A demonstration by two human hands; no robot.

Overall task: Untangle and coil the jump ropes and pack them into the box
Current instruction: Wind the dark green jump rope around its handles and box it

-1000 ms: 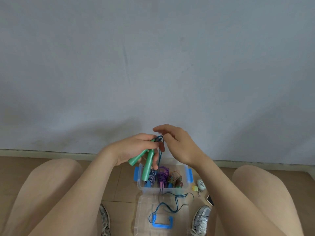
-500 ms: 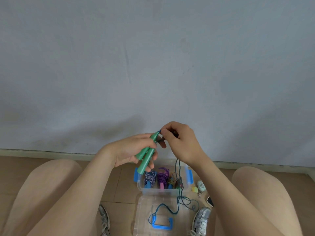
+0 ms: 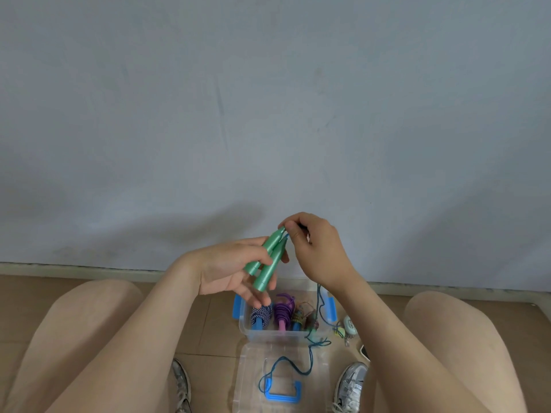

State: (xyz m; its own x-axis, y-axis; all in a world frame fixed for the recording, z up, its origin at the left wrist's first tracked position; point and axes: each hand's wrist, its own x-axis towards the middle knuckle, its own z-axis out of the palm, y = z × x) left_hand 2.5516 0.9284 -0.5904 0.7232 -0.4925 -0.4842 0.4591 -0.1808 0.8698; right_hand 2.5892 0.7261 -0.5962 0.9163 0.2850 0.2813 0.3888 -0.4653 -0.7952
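Grey wall (image 3: pixel 268 114), tiled floor (image 3: pixel 208 320), sneakers (image 3: pixel 351 383), perhaps keys (image 3: pixel 347 328)

My feed looks like an ordinary room in a home, though I can't tell which room. A plain, pale blue-grey painted wall (image 3: pixel 268 114), faintly scuffed, meets a floor of large tan ceramic tiles (image 3: pixel 217 338) at a low off-white skirting board (image 3: pixel 59 268). The person sits low over that floor in silver-grey lace-up sneakers (image 3: pixel 351 383). On the tiles stands a small clear plastic storage box with blue clip latches (image 3: pixel 268 335). Its clear lid with a blue handle (image 3: pixel 250 383) lies in front, and a small pale green oval tag (image 3: pixel 350 324) sits just beside the box.
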